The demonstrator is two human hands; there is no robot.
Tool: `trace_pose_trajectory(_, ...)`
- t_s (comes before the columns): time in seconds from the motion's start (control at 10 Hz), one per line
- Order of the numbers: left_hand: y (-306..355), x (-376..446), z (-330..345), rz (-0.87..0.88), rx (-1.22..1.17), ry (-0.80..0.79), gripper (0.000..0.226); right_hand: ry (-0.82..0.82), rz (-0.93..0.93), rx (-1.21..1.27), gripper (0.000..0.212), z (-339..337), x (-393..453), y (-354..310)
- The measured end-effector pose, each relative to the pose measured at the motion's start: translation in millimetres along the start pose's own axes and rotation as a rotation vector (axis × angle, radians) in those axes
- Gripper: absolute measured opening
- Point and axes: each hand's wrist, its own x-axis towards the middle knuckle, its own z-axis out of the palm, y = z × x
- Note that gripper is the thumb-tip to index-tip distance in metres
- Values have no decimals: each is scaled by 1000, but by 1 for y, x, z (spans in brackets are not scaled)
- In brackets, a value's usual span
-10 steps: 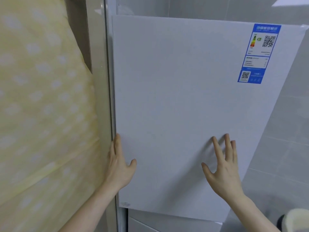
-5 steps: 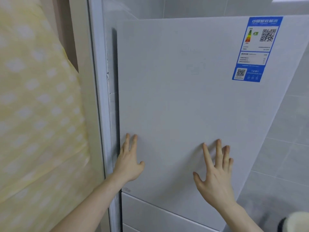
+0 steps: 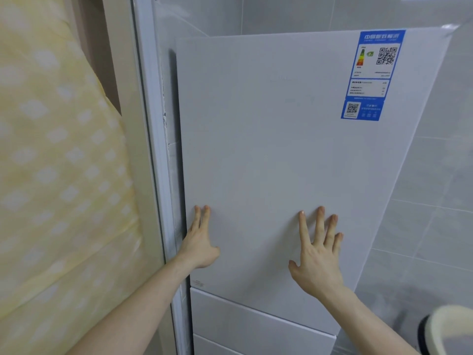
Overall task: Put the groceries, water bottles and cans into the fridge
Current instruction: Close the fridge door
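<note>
The white fridge door point(image 3: 268, 149) fills the middle of the head view and carries a blue energy label point(image 3: 371, 75) at its upper right. My left hand point(image 3: 201, 242) lies flat on the door near its left edge, fingers straight. My right hand point(image 3: 318, 257) presses flat on the door lower middle, fingers spread. Below the door are the fronts of two lower drawers point(image 3: 256, 326). No groceries, bottles or cans are in view.
A yellow patterned cloth point(image 3: 58, 175) hangs at the left beside a white frame point(image 3: 153, 149). Grey wall tiles point(image 3: 435, 201) lie right of the fridge. A pale round object point(image 3: 450, 329) sits at the bottom right corner.
The fridge door has swung in toward the cabinet, with both hands flat on it. My left hand slid from the door's left edge onto its face.
</note>
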Motion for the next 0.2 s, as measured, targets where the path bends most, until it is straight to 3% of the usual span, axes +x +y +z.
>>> trace_pose_trajectory(0.1, -5, -12, -13, -31, 76, -86, 107, -56, 17, 41, 118, -8, -6, -4)
trace_pose_trajectory(0.2, -6, -49, -19, 31, 103, -62, 100, -206, -22, 149, 105, -13, -24, -5)
